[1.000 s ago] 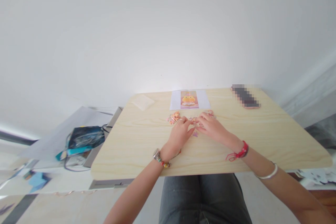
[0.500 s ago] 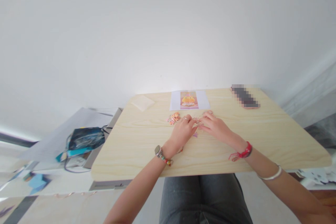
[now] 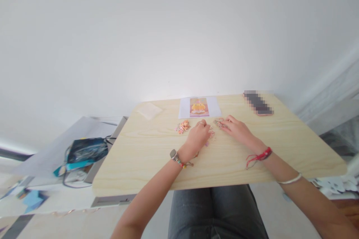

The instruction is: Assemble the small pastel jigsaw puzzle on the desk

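Observation:
My left hand rests on the wooden table, fingers curled over small pink and purple pieces beneath it. My right hand lies to its right, fingertips down on a small cluster of coloured pieces. What either hand pinches is too small to make out. A little heap of orange and pink pieces sits just left of my left hand. Beyond the hands lies a white sheet with a printed yellow and pink picture.
A phone, blurred out, lies at the table's far right. A pale translucent bag lies at the far left corner. To the left, lower down, a dark blue bag with cords sits on a white surface. A plain wall rises behind.
Both hands have slid a little farther from me. They have drawn apart, my right hand moving right to the cluster of pieces. The view has shifted slightly.

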Demonstrator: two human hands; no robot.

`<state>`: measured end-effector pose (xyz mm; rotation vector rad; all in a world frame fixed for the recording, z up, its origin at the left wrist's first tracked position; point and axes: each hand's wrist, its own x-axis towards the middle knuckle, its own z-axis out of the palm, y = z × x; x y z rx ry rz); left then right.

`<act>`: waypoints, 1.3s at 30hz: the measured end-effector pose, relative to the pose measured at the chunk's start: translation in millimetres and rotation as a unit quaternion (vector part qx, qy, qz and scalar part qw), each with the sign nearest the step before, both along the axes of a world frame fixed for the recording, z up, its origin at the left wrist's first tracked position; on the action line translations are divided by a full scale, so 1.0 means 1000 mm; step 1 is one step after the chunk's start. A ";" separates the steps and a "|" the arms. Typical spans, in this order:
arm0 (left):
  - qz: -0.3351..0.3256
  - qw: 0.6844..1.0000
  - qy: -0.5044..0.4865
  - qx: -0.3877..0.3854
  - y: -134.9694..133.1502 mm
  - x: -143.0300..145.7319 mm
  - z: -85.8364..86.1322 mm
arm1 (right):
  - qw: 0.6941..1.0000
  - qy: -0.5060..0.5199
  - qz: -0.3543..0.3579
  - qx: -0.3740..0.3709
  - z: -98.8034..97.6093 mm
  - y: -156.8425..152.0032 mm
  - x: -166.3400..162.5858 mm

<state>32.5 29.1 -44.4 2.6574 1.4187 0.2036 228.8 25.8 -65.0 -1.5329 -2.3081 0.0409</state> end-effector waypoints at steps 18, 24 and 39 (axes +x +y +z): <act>0.013 0.997 -0.061 -0.038 -0.024 -0.052 -0.021 | 0.983 0.020 0.170 -0.070 0.009 -0.028 -0.065; 0.026 0.993 -0.111 -0.038 -0.023 -0.054 -0.024 | 0.983 0.033 0.171 -0.057 0.002 -0.021 -0.070; 0.124 0.887 -0.405 -0.184 -0.022 -0.044 -0.003 | 0.986 0.124 0.107 0.041 0.017 -0.023 -0.069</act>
